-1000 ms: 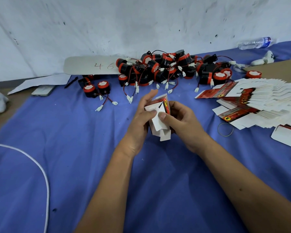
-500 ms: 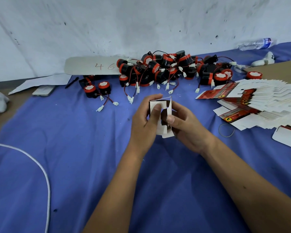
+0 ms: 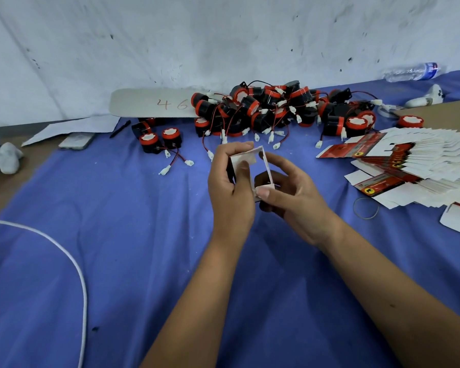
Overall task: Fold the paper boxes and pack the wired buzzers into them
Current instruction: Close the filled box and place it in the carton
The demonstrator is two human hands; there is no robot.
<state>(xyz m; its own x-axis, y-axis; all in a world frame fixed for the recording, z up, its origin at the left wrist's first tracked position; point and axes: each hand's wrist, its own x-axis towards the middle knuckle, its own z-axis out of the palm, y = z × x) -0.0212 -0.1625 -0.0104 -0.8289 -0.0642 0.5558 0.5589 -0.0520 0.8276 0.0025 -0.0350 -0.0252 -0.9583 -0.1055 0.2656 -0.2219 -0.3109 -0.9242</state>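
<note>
Hands, left hand [image 3: 230, 187] and right hand [image 3: 290, 197], grip paper box [image 3: 250, 162], its open end facing the camera.

blue cloth [image 3: 117, 261] | buzzers [image 3: 263, 110] | flat boxes [image 3: 409, 160] | cable [image 3: 72, 266] | phone [image 3: 76, 140]

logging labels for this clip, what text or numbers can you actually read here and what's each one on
"46": handwritten on the pale flat board lying against the wall.
Flat box blanks: red and black print with a yellow round emblem, lettering too small to read.
Water bottle: blue label, too blurred to read.
Paper box held in both hands: no print shows.
Buzzers: no readable marking.
</note>
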